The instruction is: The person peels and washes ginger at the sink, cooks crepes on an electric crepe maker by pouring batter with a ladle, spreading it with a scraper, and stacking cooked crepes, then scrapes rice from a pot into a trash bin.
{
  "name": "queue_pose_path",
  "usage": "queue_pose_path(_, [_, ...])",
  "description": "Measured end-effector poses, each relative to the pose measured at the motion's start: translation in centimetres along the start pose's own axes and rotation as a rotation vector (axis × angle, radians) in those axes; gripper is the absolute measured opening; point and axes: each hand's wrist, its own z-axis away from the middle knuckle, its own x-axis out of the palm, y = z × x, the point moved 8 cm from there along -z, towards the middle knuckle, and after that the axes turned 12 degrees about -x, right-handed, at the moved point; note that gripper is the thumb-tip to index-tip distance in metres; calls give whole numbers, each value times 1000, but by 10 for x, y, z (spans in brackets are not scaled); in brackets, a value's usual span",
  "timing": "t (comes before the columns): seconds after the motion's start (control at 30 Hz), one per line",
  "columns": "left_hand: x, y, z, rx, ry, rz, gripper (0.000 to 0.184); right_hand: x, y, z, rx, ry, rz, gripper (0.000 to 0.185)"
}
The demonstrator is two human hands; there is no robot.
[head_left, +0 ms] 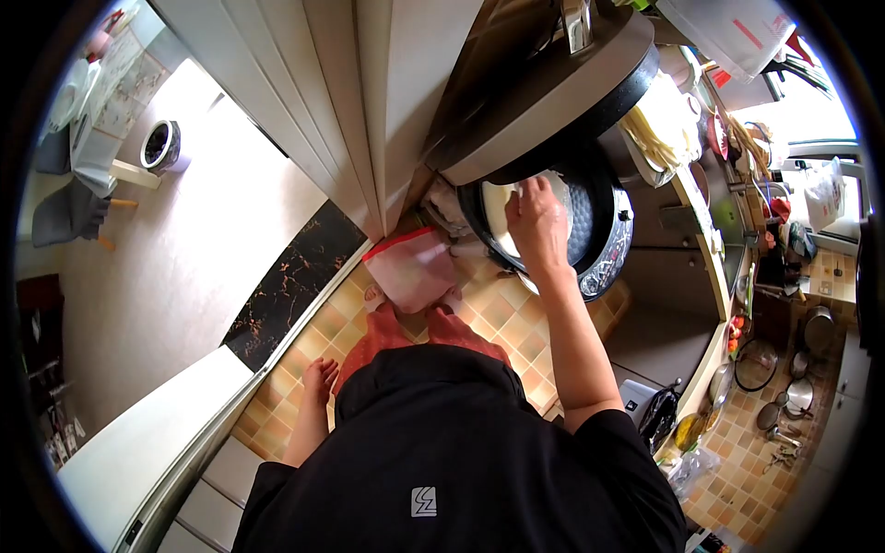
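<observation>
Right hand in the open pan, at the pale round sheet; left hand is down beside the body.

The right hand (537,221) reaches over the near rim of a round black pan (583,223), whose big lid (553,115) stands raised above the far side. Its fingers are bent and close together, with the tips at the upper part of a pale, thin, round sheet (499,217). If they pinch the sheet or only touch it, I cannot tell, because the hand covers this place. The sheet lies inside the pan, toward the left part of the rim; toward the right part, the dimpled dark bottom is visible.

The left hand (320,376) hangs low at the left side of the person, over the tiled floor (498,309). It holds nothing that can be seen; its fingers are a little curled, and it is well apart from the pan.

To the right of the lid, a plate with long pale yellow strips (650,138) is near the far end of the counter (708,249). On the left of the pan, low by the feet, there is a pinkish bag (412,272) with a red upper edge. Farther left, beyond the dark marbled strip (295,276) of the floor, stands a white bin (166,149) with a dark liner.
</observation>
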Motion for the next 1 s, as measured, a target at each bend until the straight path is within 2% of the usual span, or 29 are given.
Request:
queue_pose_path(0.1, [9, -2, 3, 1, -18, -5, 51, -34, 3, -2, -56, 82, 36, 18])
queue_pose_path(0.23, [20, -2, 8, 16, 0, -22, 49, -74, -2, -2, 35, 151, -52, 15])
queue_pose_path(0.3, [24, -3, 8, 24, -8, -12, 47, -46, 12, 8, -150, 150, -26, 14])
queue_pose_path(0.33, [25, -3, 6, 29, -12, -5, 45, -36, 10, 8, -173, 84, -26, 13])
queue_pose_path(0.47, [25, -3, 6, 50, -19, 37, 39, -76, 18, 5, -106, 194, -174, 12])
queue_pose_path(0.5, [28, -3, 11, 52, 1, 37, 39, -77, 23, 4, -74, 177, -166, 12])
queue_pose_path(0.57, [29, -7, 19, 60, 38, 35, 41, -42, 51, 14, -189, 126, -160, 11])
queue_pose_path(0.7, [27, -19, 22, 84, 10, 100, 47, -55, 83, 11, -73, 98, -321, 13])
queue_pose_path(0.77, [27, -24, 29, 82, 39, 69, 47, -40, 119, 13, 81, -132, -434, 17])
queue_pose_path(0.83, [20, -41, 28, 47, 86, 59, 48, -45, 127, 11, -34, -280, -443, 17])
queue_pose_path(0.87, [21, -47, 32, 46, 100, 72, 47, -39, 135, 13, 28, -385, -532, 18])
queue_pose_path(1.0, [17, -69, 46, 35, 152, 83, 46, -47, 130, 5, -134, -710, -379, 18])
